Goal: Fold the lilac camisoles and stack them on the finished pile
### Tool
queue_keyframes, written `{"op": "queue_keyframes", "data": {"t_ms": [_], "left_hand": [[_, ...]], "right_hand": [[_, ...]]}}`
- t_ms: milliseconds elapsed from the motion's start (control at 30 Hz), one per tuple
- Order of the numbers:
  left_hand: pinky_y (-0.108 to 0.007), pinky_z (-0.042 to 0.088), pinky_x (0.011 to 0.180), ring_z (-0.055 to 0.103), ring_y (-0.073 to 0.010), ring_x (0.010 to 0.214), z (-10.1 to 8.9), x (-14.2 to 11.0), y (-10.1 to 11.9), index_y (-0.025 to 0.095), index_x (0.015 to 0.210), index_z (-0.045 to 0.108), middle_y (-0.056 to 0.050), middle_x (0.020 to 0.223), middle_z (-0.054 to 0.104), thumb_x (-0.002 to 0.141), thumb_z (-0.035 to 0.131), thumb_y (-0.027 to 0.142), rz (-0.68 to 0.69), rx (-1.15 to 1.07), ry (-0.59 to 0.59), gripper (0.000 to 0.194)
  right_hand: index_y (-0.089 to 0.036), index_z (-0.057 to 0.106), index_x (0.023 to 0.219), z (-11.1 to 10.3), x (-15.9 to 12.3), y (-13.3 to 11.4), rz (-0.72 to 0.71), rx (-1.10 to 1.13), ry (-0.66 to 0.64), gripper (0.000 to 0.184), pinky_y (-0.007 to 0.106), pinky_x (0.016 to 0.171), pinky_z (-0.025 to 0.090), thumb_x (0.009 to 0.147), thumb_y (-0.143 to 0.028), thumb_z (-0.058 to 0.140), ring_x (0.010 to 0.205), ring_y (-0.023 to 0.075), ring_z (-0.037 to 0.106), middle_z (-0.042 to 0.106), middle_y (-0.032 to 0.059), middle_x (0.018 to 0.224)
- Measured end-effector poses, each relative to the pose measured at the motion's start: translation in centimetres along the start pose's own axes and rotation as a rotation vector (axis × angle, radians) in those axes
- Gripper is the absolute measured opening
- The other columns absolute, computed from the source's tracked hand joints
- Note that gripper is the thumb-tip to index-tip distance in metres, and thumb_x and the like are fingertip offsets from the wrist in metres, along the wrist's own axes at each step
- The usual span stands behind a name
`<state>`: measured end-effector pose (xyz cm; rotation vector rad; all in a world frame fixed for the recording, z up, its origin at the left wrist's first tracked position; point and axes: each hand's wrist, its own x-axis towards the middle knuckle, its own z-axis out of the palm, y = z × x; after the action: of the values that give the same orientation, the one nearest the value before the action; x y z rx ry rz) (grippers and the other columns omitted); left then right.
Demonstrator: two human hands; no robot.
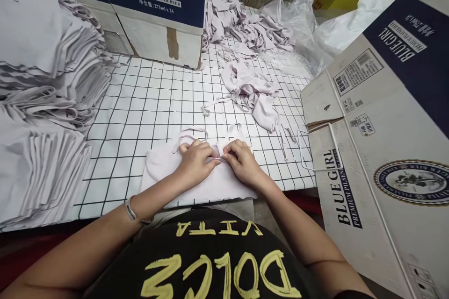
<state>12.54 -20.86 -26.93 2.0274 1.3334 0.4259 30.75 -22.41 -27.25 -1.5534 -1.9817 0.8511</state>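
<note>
A pale lilac-white camisole (224, 184) with thin straps lies flat on the checked tablecloth (129, 107), close to the front edge of the table. My left hand (197, 162) is closed in a pinch on the middle of its upper edge. Just to the right, my right hand (242, 161) pinches the same edge, with its fingertips almost meeting the left ones. A short strip of fabric (220, 148) stands up between both hands. Loops of strap (192, 131) curve beyond my left hand. The fingers partly hide the exact spot being gripped.
Stacks of folded pale garments (45, 42) fill the left side. Loose crumpled garments (245, 81) lie ahead and to the right. One beer carton (157, 39) stands at the back, another carton (354, 131) at the right with a white wire frame (337, 145). Clear plastic (298, 23) lies behind.
</note>
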Motion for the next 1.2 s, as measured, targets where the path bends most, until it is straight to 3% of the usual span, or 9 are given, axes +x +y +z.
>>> {"op": "queue_keyframes", "data": {"t_ms": [400, 600, 667, 767, 867, 967, 1067, 1200], "left_hand": [[-0.041, 0.022, 0.084, 0.051, -0.0222, 0.094, -0.2, 0.0, 0.2, 0.018, 0.071, 0.063, -0.001, 0.084, 0.068, 0.083, 0.064, 0.030, 0.013, -0.010, -0.019, 0.016], [-0.041, 0.026, 0.083, 0.051, -0.0238, 0.095, 0.3, 0.7, 0.4, 0.016, 0.069, 0.056, -0.004, 0.084, 0.066, 0.086, 0.060, 0.030, -0.008, 0.062, -0.058, 0.022], [-0.042, 0.027, 0.086, 0.051, -0.0261, 0.102, -0.4, -0.3, 0.0, 0.018, 0.087, 0.060, -0.006, 0.098, 0.065, 0.088, 0.058, 0.034, 0.031, 0.133, -0.023, 0.016], [-0.045, 0.029, 0.091, 0.048, -0.0297, 0.110, -2.6, -4.1, -1.5, 0.020, 0.113, 0.054, -0.011, 0.116, 0.059, 0.090, 0.053, 0.046, -0.074, 0.275, 0.133, 0.035], [-0.048, 0.033, 0.088, 0.050, -0.0345, 0.105, -4.7, -9.0, -4.2, 0.019, 0.108, 0.053, -0.014, 0.109, 0.058, 0.090, 0.043, 0.058, -0.387, 0.463, 0.226, 0.044], [-0.049, 0.035, 0.083, 0.050, -0.0376, 0.105, -5.2, -12.0, -6.1, 0.018, 0.106, 0.052, -0.016, 0.107, 0.057, 0.087, 0.042, 0.062, -0.511, 0.578, 0.221, 0.049], [-0.049, 0.035, 0.082, 0.050, -0.0355, 0.106, -4.5, -12.2, -6.3, 0.018, 0.103, 0.053, -0.016, 0.109, 0.058, 0.087, 0.043, 0.060, -0.492, 0.542, 0.203, 0.045], [-0.049, 0.034, 0.086, 0.050, -0.0335, 0.109, -3.8, -11.2, -5.1, 0.018, 0.111, 0.052, -0.016, 0.114, 0.057, 0.093, 0.034, 0.054, -0.483, 0.468, 0.250, 0.044]], "right_hand": [[-0.021, 0.054, 0.080, 0.7, -0.3, -0.1, 0.005, 0.006, 0.030, 0.008, 0.038, 0.084, 0.036, 0.088, -0.019, 0.053, 0.090, 0.0209, 0.050, 0.058, 0.0038, 0.089], [-0.022, 0.058, 0.084, 2.4, -0.4, -0.4, 0.011, -0.123, 0.169, 0.006, 0.039, 0.083, 0.033, 0.088, -0.021, 0.054, 0.092, 0.0228, 0.050, 0.059, 0.0044, 0.092], [-0.022, 0.058, 0.089, 1.6, -0.9, 0.0, 0.039, -0.257, 0.284, 0.005, 0.041, 0.085, 0.031, 0.088, -0.027, 0.056, 0.096, 0.0255, 0.048, 0.059, 0.0068, 0.098], [-0.021, 0.054, 0.092, -1.0, -3.0, 1.1, 0.203, -0.389, 0.392, 0.027, 0.041, 0.081, 0.034, 0.085, -0.046, 0.059, 0.092, 0.0269, 0.049, 0.059, 0.0089, 0.096], [-0.021, 0.051, 0.082, -3.1, -6.1, 1.8, 0.326, -0.411, 0.230, 0.037, 0.036, 0.071, 0.036, 0.078, -0.057, 0.063, 0.076, 0.0236, 0.051, 0.058, 0.0049, 0.079], [-0.021, 0.052, 0.073, -3.2, -8.3, 1.8, 0.291, -0.394, 0.129, 0.026, 0.033, 0.067, 0.037, 0.084, -0.045, 0.058, 0.071, 0.0216, 0.053, 0.058, 0.0037, 0.071], [-0.021, 0.057, 0.076, -2.6, -8.8, 1.5, 0.263, -0.359, 0.216, 0.018, 0.032, 0.067, 0.039, 0.089, -0.031, 0.048, 0.073, 0.0204, 0.056, 0.061, 0.0047, 0.076], [-0.021, 0.057, 0.080, -2.1, -8.3, 1.5, 0.313, -0.402, 0.363, 0.014, 0.030, 0.062, 0.039, 0.082, -0.035, 0.057, 0.071, 0.0200, 0.057, 0.062, 0.0053, 0.081]]}}
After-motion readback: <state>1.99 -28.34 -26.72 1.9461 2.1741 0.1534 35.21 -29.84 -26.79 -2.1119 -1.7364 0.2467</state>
